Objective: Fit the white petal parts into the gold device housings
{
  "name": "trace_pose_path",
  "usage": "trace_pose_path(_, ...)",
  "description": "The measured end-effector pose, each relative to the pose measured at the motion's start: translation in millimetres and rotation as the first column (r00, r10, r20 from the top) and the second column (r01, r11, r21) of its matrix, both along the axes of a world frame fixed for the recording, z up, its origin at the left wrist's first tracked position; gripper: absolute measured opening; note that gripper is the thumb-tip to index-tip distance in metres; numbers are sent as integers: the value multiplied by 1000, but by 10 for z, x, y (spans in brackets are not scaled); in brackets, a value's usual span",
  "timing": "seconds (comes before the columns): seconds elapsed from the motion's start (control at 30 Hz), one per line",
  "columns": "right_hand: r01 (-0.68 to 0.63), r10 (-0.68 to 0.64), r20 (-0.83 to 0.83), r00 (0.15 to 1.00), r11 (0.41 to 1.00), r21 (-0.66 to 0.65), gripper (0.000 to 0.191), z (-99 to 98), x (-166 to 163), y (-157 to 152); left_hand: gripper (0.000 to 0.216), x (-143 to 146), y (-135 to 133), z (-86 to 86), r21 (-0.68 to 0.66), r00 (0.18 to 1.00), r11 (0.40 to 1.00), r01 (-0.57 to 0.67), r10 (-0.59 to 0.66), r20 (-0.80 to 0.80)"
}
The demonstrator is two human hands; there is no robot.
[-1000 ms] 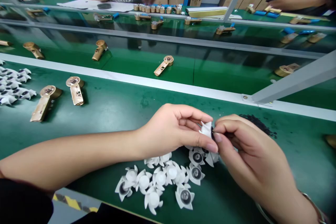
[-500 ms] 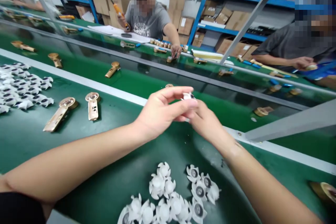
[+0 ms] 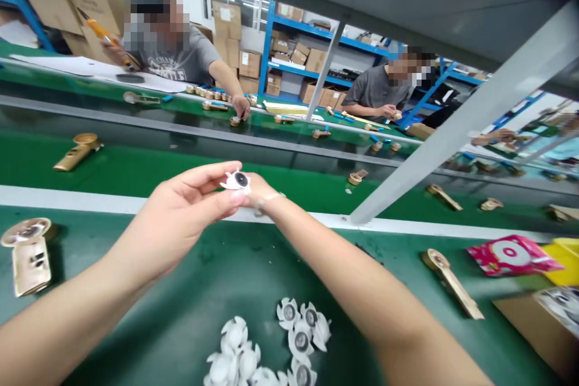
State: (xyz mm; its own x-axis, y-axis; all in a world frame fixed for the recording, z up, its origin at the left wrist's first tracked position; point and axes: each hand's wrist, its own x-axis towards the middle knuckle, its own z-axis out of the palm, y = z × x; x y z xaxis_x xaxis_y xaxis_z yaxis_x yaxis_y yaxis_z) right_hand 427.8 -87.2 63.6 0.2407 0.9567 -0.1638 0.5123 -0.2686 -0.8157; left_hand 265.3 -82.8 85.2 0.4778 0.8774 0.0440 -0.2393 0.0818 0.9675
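My left hand (image 3: 185, 211) is closed, pinching a small white fan wheel (image 3: 236, 181) with a dark round centre between thumb and fingers. My right hand (image 3: 261, 188) is just behind it, over the far edge of the bench, its fingers hidden by the left hand and the fan wheel. Below my arms, a loose group of white fan wheels (image 3: 235, 362) lies on the green bench (image 3: 172, 319); several show dark centres. A gold-coloured handheld-fan shell (image 3: 31, 259) lies open near my left forearm, and another gold shell (image 3: 452, 283) lies beyond my right forearm.
Past the white rail (image 3: 113, 199), a green conveyor (image 3: 136, 163) carries gold shells. A grey slanted post (image 3: 429, 139) stands to the right. A pink packet (image 3: 513, 255), a yellow bin (image 3: 565, 259) and a cardboard box (image 3: 534, 332) are at right. Co-workers sit across the line.
The view has swung to the right, bringing the packet, bin and box into sight. My left hand still pinches the fan wheel, whose dark centre now shows more clearly.
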Motion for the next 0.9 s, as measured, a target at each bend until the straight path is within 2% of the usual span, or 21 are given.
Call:
trace_pose_path(0.13, 20, -21, -125, 992, 1000, -10, 33, -173, 32, -644, 32, 69, -49, -150, 9, 995, 996, 87, -87, -57)
trace_pose_path(0.23, 72, -49, -197, 979, 991, 110, 34, -240, 72, -1132, 38, 112, -134, -293, -67, 983, 983, 173, -176, -42)
trace_pose_path(0.3, 66, -30, -186, 982, 980, 189, 33, -246, 75, -1289, 40, 123, -198, -355, -112, 977, 971, 213, -214, -1)
trace_pose_path(0.43, -3, 20, -57, 998, 960, 282, 31, -227, 47, -1321, 39, 119, -277, -369, -143, 972, 962, 233, -225, 67)
trace_pose_path(0.63, -79, -18, 251, 968, 926, 369, 13, -223, 81, -1335, 40, 123, -242, -360, -158, 970, 957, 242, -235, 66)
trace_pose_path(0.77, -72, -45, 320, 946, 937, 343, 10, -230, 82, -1318, 38, 122, -215, -422, -158, 957, 945, 286, -273, 98)
trace_pose_path(0.9, -93, -38, 328, 944, 923, 374, 7, -254, 72, -1273, 36, 115, -221, -451, -149, 949, 939, 309, -294, 119)
